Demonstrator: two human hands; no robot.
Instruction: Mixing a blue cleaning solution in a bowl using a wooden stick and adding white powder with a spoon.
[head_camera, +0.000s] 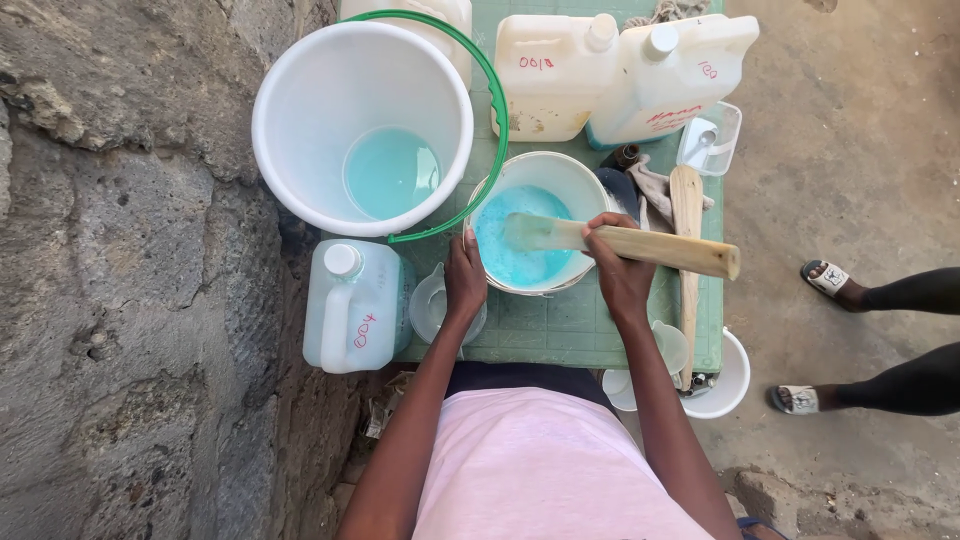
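Observation:
A small white bowl (566, 170) on a green table (560, 335) holds pale blue foamy liquid (515, 255). My right hand (618, 270) is shut on a wooden paddle (650, 247) whose flat end dips into the blue liquid. My left hand (464, 277) rests against the bowl's left rim, steadying it. A large white bucket (300, 130) with a green handle stands at the back left, with a little blue liquid at its bottom.
A white jug (352, 308) stands at the table's left edge, two more jugs (610, 75) at the back. A second wooden stick (687, 215), a clear tub (712, 140) and small cups lie on the right. Another person's legs (880, 340) stand right. A stone wall (120, 270) rises on the left.

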